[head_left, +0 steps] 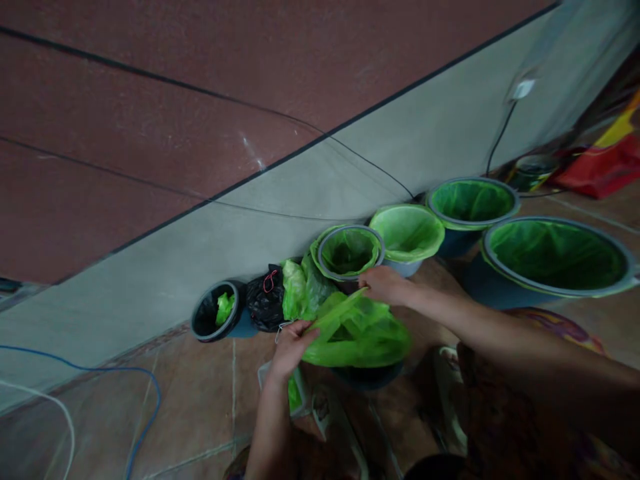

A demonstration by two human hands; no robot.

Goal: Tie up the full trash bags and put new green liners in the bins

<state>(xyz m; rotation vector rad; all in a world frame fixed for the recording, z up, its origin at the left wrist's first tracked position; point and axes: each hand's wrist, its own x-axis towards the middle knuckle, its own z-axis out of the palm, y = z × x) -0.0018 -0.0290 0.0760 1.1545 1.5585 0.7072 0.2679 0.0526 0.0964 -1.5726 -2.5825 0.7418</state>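
Observation:
Both hands hold a thin green bin liner (pixel 370 333), stretched between them with its mouth partly spread. My left hand (pixel 295 343) pinches the liner's left edge. Its upper right edge is in the fingers of my right hand (pixel 385 285). Below the liner stands a dark trash bin (pixel 370 379), mostly covered by it. A lined bin with a grey rim (pixel 383 250) stands just behind my right hand. Near my left wrist is a pale container (pixel 300 393) with something green inside.
Along the wall are a white bin (pixel 407 230) and blue bins (pixel 473 220) (pixel 480 267) with green liners. To the left are a tied black bag (pixel 270 300), a green bag (pixel 295 290) and a black-lined bin (pixel 200 333). A blue cable (pixel 155 393) crosses the tiled floor.

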